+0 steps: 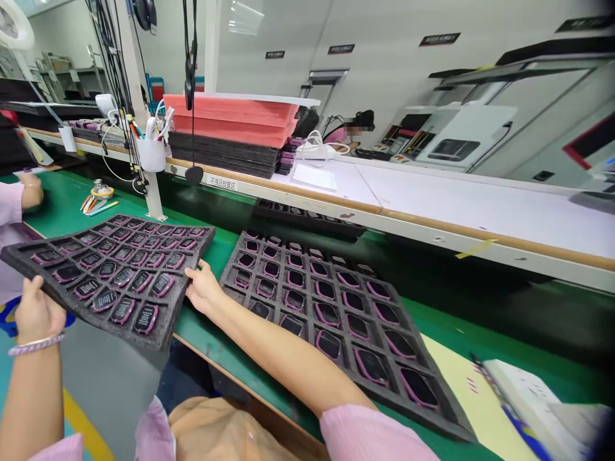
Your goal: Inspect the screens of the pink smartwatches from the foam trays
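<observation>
Head view: foam tray (pixel 110 272) held off tabletop (pixel 216 246) edge.
Left hand (pixel 36 314): clenched on near-left corner.
Right hand (pixel 204 288): grasping right edge.
Axis: long side spans hand to hand.

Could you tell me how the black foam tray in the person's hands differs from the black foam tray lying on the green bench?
The held black foam tray is gripped by the left hand and right hand, off the bench edge and sagging; the black foam tray on the green bench lies flat, untouched. Both carry pink-rimmed watch bodies in grid pockets.
</observation>
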`<action>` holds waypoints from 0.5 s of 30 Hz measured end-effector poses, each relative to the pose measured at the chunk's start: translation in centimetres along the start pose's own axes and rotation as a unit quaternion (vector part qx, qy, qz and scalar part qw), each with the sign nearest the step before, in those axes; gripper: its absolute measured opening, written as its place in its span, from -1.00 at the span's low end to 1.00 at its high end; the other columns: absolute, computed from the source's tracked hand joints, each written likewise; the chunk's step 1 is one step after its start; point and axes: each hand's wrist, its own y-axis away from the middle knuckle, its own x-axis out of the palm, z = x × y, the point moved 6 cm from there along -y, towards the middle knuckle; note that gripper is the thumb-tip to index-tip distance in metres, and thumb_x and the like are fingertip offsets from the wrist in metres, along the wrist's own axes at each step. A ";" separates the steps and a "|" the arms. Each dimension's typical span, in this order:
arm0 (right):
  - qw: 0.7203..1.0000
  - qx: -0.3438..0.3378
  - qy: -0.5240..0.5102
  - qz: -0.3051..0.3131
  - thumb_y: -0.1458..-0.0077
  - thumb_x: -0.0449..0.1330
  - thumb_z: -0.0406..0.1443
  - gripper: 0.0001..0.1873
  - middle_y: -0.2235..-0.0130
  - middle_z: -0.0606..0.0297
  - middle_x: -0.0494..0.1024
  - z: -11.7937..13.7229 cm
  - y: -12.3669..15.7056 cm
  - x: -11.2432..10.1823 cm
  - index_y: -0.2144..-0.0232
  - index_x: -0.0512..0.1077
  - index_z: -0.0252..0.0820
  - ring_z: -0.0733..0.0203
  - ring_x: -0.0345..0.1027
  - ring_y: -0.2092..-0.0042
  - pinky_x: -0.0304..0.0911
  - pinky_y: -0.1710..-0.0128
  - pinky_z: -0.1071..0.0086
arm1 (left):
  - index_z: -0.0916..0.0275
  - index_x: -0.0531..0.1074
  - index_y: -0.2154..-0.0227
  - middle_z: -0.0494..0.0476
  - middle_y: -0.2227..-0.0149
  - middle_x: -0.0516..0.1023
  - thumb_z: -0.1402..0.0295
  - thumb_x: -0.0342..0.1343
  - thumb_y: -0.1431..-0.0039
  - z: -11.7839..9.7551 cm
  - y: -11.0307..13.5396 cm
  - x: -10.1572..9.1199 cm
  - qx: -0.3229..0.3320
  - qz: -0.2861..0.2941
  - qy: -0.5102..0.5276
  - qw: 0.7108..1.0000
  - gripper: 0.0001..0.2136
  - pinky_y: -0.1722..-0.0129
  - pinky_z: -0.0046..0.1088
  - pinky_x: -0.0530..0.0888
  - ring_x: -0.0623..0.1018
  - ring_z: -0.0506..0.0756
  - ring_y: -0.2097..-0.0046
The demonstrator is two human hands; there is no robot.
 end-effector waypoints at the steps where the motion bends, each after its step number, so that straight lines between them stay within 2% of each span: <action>1: 1.000 0.002 -0.006 -0.010 0.01 0.20 -0.50 -0.47 0.11 0.36 0.46 -0.8 -0.9 0.6 0.08 0.10 0.05 0.08 0.51 0.15 0.57 0.19 0.02 | 0.05 0.41 0.18 -0.16 0.00 0.62 0.29 0.21 -0.01 0.9 1.1 0.4 -0.027 0.024 -0.001 0.999 -0.73 -0.20 -0.24 0.53 0.51 0.12 -0.19; 4: 1.000 0.008 -0.010 -0.022 -0.08 0.22 -0.44 -0.45 0.06 0.33 0.46 -2.6 -3.2 2.1 -0.01 0.11 0.10 0.07 0.50 0.09 0.57 0.17 0.03 | 0.05 0.25 0.21 -0.18 -0.01 0.56 0.32 0.31 0.02 3.3 4.0 0.5 -0.065 -0.030 -0.014 0.997 -0.63 -0.20 -0.36 0.48 0.49 0.07 -0.20; 6: 1.000 0.014 0.002 -0.011 -0.14 0.26 -0.38 -0.41 0.03 0.32 0.48 -3.2 -4.1 3.0 -0.11 0.11 0.14 0.07 0.49 0.05 0.55 0.13 0.00 | 0.09 0.14 0.27 -0.16 0.05 0.52 0.31 0.31 0.05 4.4 4.3 0.8 -0.061 -0.051 -0.019 0.997 -0.58 -0.14 -0.37 0.49 0.50 0.07 -0.13; 9: 0.999 0.034 0.037 0.017 -0.15 0.32 -0.35 -0.31 -0.03 0.28 0.51 -2.8 -4.3 3.8 -0.23 0.15 0.13 0.06 0.48 -0.01 0.43 -0.07 -0.16 | 0.13 0.05 0.33 -0.16 0.24 0.40 0.23 0.26 0.07 4.8 2.0 1.1 -0.032 -0.072 -0.036 0.996 -0.57 -0.01 -0.45 0.49 0.49 0.01 0.05; 11: 0.997 0.047 0.063 0.029 -0.10 0.35 -0.40 -0.25 -0.12 0.20 0.48 -1.8 -3.6 3.6 -0.26 0.20 0.07 0.04 0.45 -0.09 0.23 -0.23 -0.25 | 0.17 0.00 0.39 -0.17 0.39 0.24 0.20 0.26 0.15 4.4 -0.2 1.1 -0.023 -0.071 -0.056 0.996 -0.52 0.14 -0.54 0.45 0.40 -0.05 0.25; 13: 0.995 0.048 0.078 0.031 -0.03 0.38 -0.47 -0.22 -0.25 0.10 0.39 -0.2 -2.3 2.6 -0.26 0.28 0.00 0.01 0.39 -0.18 0.06 -0.33 -0.24 | 0.21 -0.05 0.44 -0.16 0.50 0.05 0.19 0.26 0.22 3.6 -2.0 1.2 -0.025 -0.053 -0.084 0.995 -0.48 0.36 -0.63 0.31 0.20 -0.09 0.42; 15: 0.994 0.031 0.091 0.043 0.02 0.39 -0.51 -0.25 -0.36 0.10 0.27 2.3 -0.4 1.0 -0.21 0.38 0.00 -0.01 0.31 -0.26 0.05 -0.36 -0.17 | 0.21 -0.09 0.45 -0.14 0.55 -0.10 0.14 0.21 0.22 2.6 -3.0 1.8 -0.031 -0.017 -0.112 0.993 -0.47 0.51 -0.64 0.08 -0.02 -0.08 0.50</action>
